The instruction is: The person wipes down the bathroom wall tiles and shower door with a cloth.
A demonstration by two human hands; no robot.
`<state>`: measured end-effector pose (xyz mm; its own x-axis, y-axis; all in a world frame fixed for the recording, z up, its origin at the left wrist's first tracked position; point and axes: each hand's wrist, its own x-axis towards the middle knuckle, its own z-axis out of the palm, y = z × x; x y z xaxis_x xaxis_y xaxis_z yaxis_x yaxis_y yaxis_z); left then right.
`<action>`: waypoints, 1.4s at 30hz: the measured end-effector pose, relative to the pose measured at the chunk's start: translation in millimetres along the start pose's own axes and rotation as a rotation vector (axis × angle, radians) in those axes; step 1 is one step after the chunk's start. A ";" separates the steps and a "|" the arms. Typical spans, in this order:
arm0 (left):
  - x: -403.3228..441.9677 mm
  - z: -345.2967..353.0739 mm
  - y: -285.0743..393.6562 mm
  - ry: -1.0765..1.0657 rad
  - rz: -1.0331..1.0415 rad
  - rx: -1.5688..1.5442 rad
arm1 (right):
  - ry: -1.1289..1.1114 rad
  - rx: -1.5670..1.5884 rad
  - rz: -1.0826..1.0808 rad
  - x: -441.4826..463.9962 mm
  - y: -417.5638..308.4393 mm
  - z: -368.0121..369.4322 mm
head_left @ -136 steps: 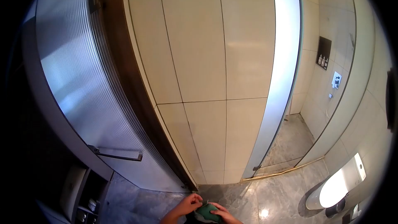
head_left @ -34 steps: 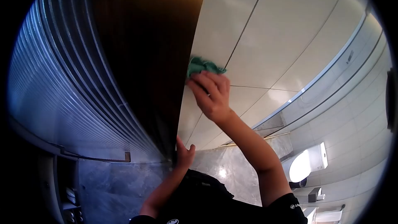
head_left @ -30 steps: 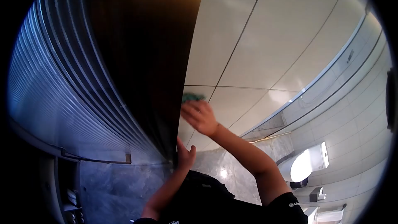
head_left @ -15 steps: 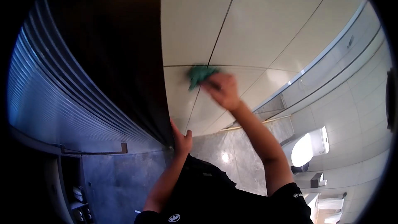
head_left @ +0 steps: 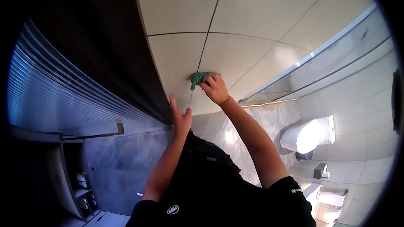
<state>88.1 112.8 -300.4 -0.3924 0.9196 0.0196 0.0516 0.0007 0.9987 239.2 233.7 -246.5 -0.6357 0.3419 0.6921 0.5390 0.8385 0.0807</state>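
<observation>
A crumpled green cloth (head_left: 198, 78) is pressed flat to the pale tiled wall (head_left: 248, 12), over a dark grout line. My right hand (head_left: 216, 88) has its fingers bent around the cloth. Lower down and to the left, my left hand (head_left: 181, 120) holds nothing, with its fingers and thumb apart. It is beside the edge of the dark door frame (head_left: 143, 75); whether it touches the wall or the frame I cannot tell.
Left of the frame stands a ribbed glass door (head_left: 84, 105) with a bar handle (head_left: 92, 134). Shelves (head_left: 80, 193) hold several small items at lower left. On the right are a glass partition (head_left: 336, 54), a white toilet (head_left: 307, 136), a paper holder (head_left: 320, 170) and hanging towels (head_left: 332, 198).
My right hand has moved the cloth down the wall, away from the grout crossing. The left hand's fingers have spread and come off the frame edge. The view has tilted and shifted.
</observation>
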 end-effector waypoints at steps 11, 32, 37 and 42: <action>7.2 -3.1 -35.9 -0.001 -0.114 -0.101 | 0.210 -0.156 -0.001 79.1 17.6 -88.7; 15.5 -4.4 -30.9 0.008 -0.159 -0.203 | 0.145 -0.170 0.202 31.2 45.6 -110.2; 15.9 -3.9 -21.6 0.010 -0.185 -0.185 | 0.453 -0.143 0.448 84.7 71.7 -194.0; 15.3 -0.3 -27.7 0.019 -0.140 -0.181 | 0.439 -0.167 0.491 38.6 66.1 -143.5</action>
<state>80.4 126.8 -327.8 -0.4012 0.9080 -0.1209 -0.1700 0.0559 0.9839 329.6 241.4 -111.5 -0.0313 0.4329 0.9009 0.8086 0.5408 -0.2317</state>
